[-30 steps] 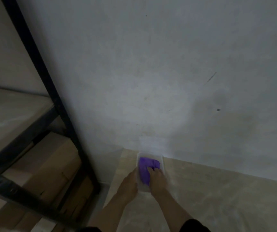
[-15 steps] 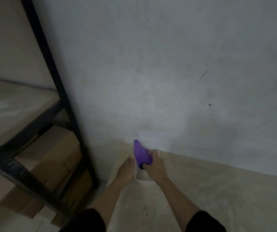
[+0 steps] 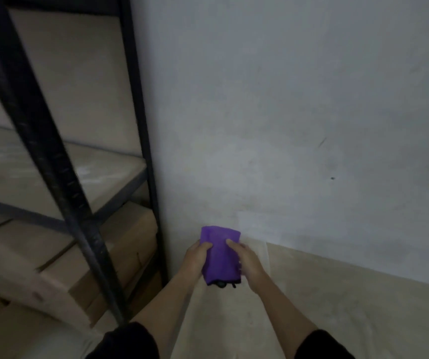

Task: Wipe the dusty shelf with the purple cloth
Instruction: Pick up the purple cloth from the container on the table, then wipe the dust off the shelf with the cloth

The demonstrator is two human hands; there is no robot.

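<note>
Since half a second ago the cloth (image 3: 220, 255) has come up out of the pale tub (image 3: 261, 252). It is no longer bunched in one fist but is being held out as a flat, folded rectangle. The left hand (image 3: 195, 257), which was resting at the tub's edge, is now gripping the cloth's left side. The right hand (image 3: 247, 260) is gripping the right side. On each hand the thumb is lying across the front of the purple fabric while the fingers are curling round behind it, so both hands are closing on the cloth. The cloth is hanging between them in the air, above the near-left part of the beige bench (image 3: 337, 307) and close to the grey wall (image 3: 286, 99). Something dark is showing along its lower edge, too blurred to identify. The tub is sitting on the bench against the wall, just behind the right hand and partly hidden by it.

The shelf (image 3: 39, 172) is standing to the left, well apart from the cloth. Its beige board is carrying pale dusty smears, and a black post (image 3: 52, 164) is crossing in front of it. Cardboard boxes (image 3: 109, 250) are sitting on the level below. Black sleeves (image 3: 128, 343) are covering both upper arms at the bottom edge.
</note>
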